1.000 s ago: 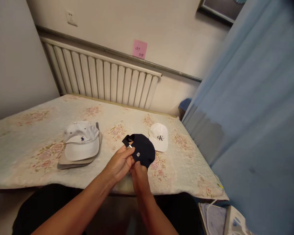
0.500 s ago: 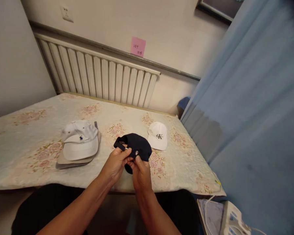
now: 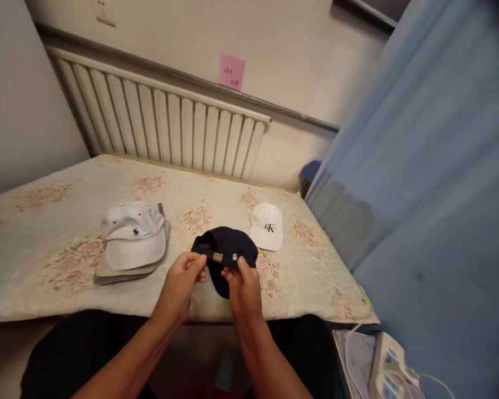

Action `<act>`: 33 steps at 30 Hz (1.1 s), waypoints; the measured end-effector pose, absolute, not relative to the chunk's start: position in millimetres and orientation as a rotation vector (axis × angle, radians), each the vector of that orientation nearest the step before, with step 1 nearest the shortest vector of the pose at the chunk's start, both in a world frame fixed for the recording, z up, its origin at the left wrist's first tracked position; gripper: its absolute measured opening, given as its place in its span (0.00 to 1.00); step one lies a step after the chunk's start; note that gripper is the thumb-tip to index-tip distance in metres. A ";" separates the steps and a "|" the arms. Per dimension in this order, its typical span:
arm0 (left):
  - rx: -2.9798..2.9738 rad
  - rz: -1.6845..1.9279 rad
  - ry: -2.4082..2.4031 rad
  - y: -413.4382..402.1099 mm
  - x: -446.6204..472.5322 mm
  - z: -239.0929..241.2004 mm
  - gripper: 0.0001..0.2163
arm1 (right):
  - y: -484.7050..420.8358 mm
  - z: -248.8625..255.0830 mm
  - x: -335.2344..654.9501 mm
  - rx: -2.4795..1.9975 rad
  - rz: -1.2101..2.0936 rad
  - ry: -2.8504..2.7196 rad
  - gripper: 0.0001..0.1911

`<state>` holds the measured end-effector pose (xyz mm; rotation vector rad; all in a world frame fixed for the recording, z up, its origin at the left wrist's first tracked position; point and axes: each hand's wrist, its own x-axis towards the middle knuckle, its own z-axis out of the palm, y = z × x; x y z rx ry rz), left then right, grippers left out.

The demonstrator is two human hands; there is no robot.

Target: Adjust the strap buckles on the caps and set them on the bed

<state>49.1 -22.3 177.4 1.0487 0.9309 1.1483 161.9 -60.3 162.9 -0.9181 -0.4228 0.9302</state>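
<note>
Navy cap [image 3: 238,242] near the cloth [image 3: 299,296]'s front edge looks soft, light; left hand [image 3: 179,284] pinches its strap [image 3: 209,254], right hand [image 3: 246,288] its rim [image 3: 251,265]: good spots.

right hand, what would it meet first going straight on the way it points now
The dark baseball cap, whose edge the right hand holds between thumb and fingers. Past it, the line seems to cross the floral bedspread toward the radiator, though depth is unclear.
</note>
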 end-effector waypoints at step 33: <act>0.947 0.916 0.596 -16.4 41.5 147.8 0.13 | -67.7 137.1 153.4 -0.470 1.335 -0.392 0.03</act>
